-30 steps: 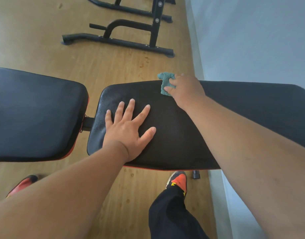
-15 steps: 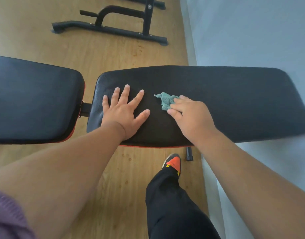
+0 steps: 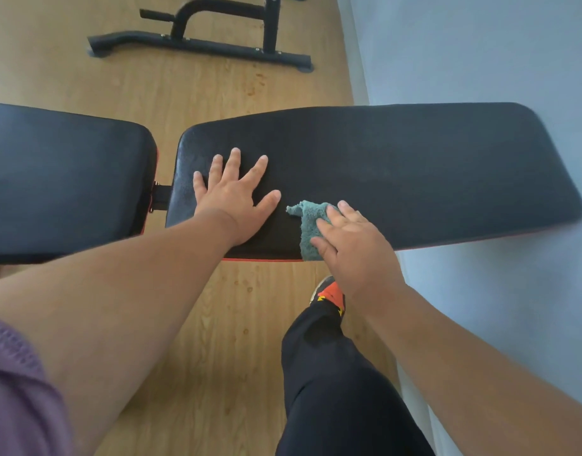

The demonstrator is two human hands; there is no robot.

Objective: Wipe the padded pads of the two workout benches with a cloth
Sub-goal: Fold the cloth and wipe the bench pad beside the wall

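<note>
Wood floor [image 3: 191, 90], long black pad [image 3: 398, 166]. Right hand [image 3: 355, 251] fingers flat, pressing soft limp cloth [image 3: 311, 225] at near edge; left hand [image 3: 233, 199] splayed wide, bracing. Cloth likely bunches; press mid-cloth.

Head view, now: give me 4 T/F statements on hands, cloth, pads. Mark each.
1. The left hand lies flat with fingers spread on the long pad. True.
2. The cloth is under the left hand. False: the right hand presses it.
3. The cloth sits at the long pad's near edge. True.
4. The cloth lies on the short pad. False: it is on the long pad; no hand touches the short one.
</note>
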